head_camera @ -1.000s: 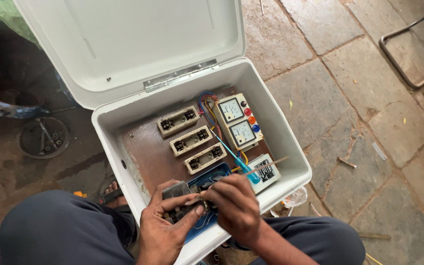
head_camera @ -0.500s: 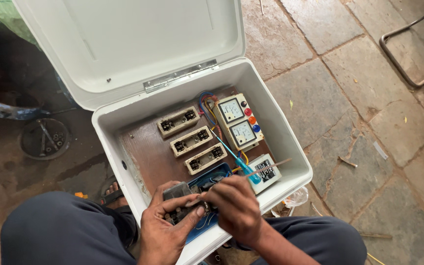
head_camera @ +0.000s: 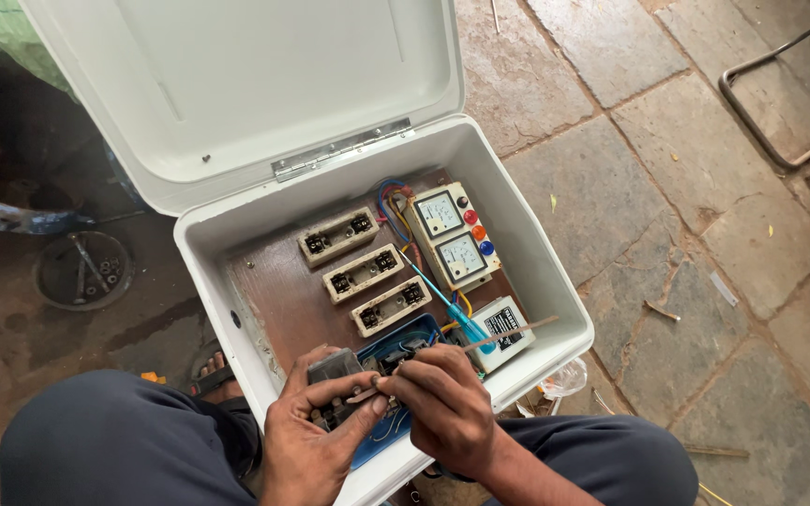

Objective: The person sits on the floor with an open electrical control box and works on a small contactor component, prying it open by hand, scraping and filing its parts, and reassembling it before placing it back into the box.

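White enclosure [head_camera: 236, 281] unchanged; both hands stay closed on dark component [head_camera: 335, 370]. Beyond fingers [head_camera: 358, 386]: three fuse holders [head_camera: 364, 273], two meters [head_camera: 450, 234].

Soft even daylight, sharp focus, faint shadows

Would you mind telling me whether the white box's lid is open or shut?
Open: the lid is swung back on its hinge, exposing the meters inside.

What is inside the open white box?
Inside the white box: three cream fuse holders, two meters, coloured lamps, wires and a blue screwdriver. The hands cover the near corner.
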